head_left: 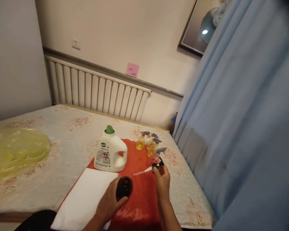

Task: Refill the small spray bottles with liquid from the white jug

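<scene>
My left hand (110, 200) is wrapped round a dark bottle (124, 189), whose uncapped top faces me above the red sheet (137, 205). Between the fingers of my right hand (163, 183) is a black pump head (158, 164); its pale dip tube points left, clear of the bottle. Behind my hands stands a white detergent jug (112, 154) with a green spout in its neck. Several small spray bottles (140, 143) with grey trigger heads and yellow or pinkish contents are grouped at the back right of the red sheet.
A folded white towel (86, 189) lies left of my left hand, partly on the red sheet. Farther left on the floral bedcover (69, 138) rests a translucent yellow plastic thing (19, 150). A blue curtain (240, 112) hangs along the right; a radiator (98, 89) lines the wall.
</scene>
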Demonstrator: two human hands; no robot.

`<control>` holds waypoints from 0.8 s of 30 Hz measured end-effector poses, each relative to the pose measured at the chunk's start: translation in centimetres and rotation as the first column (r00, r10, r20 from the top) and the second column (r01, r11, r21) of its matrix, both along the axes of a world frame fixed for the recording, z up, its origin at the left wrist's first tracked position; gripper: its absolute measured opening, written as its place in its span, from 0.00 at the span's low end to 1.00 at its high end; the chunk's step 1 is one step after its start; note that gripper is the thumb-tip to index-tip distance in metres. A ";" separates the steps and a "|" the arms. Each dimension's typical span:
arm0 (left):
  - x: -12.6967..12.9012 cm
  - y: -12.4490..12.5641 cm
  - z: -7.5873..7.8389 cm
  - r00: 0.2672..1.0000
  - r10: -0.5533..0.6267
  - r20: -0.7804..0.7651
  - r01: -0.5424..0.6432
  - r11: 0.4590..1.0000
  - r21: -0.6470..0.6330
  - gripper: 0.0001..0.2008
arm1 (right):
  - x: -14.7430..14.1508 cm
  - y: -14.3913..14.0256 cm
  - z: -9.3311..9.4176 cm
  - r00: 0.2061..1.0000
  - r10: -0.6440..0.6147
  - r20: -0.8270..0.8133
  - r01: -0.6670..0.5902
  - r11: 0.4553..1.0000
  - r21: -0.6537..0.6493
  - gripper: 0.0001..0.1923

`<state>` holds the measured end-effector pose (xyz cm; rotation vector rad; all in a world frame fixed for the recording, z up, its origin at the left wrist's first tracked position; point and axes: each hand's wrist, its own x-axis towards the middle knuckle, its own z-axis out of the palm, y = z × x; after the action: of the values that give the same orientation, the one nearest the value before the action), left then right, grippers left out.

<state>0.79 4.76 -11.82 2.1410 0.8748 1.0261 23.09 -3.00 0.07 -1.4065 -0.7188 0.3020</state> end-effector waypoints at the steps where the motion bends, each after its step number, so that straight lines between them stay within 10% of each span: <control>1: 0.0 0.0 0.0 1.000 -0.003 -0.006 0.003 1.000 0.000 0.38 | 0.6 0.5 -0.5 1.000 0.012 0.003 -0.012 0.999 -0.030 0.14; 11: -0.2 -0.1 -0.3 1.000 -0.005 -0.020 0.006 1.000 0.026 0.38 | 2.7 6.6 -4.4 0.980 0.194 0.035 -0.168 0.916 -0.365 0.10; 18: -0.2 0.2 -1.9 1.000 0.012 -0.029 -0.010 0.998 0.060 0.41 | 1.6 8.9 -3.1 0.979 0.161 0.124 -0.133 0.969 -0.210 0.11; 24: -0.3 0.1 -2.8 1.000 0.003 -0.029 -0.001 0.999 0.054 0.42 | -2.7 13.3 -0.6 0.901 0.420 0.112 -0.403 0.903 -0.147 0.24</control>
<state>0.48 4.83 -14.57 2.2056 0.8723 1.0331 20.42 10.25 -0.57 -1.3900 -1.1363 0.5905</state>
